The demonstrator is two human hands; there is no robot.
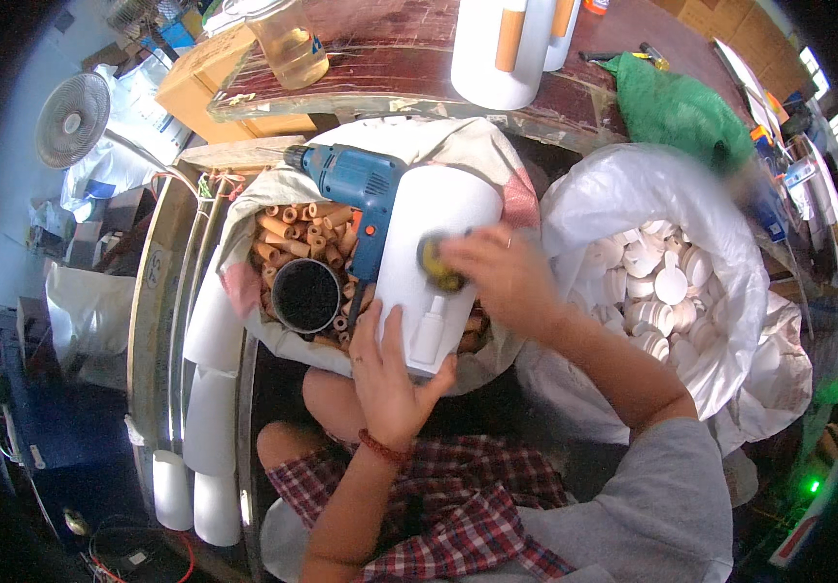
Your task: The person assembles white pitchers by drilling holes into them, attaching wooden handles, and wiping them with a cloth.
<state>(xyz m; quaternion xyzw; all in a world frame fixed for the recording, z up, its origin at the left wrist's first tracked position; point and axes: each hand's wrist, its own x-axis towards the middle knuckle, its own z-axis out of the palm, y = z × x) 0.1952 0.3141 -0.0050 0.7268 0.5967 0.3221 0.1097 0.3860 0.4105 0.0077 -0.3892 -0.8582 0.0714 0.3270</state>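
Observation:
A smooth white cylinder [434, 209] lies across the open sack in front of me. My left hand [392, 374] holds its near end, fingers along the left side and thumb at the lower edge. My right hand [506, 277] is over the middle of the cylinder, its fingers closed on a round yellow-and-black object [440, 262], blurred, so its kind is unclear. A small white bottle-like shape [429, 328] shows on the cylinder near my left thumb. Left of the cylinder, a blue power drill [370, 189] rests on the sack.
The cloth sack [448, 141] holds brown tubes [288, 233] and a cup of black material [306, 294]. At right, a white plastic bag [575, 194] contains white discs [670, 284]. A wooden table [390, 58] bears a jug [288, 49]. White cylinders [212, 418] line the left rack.

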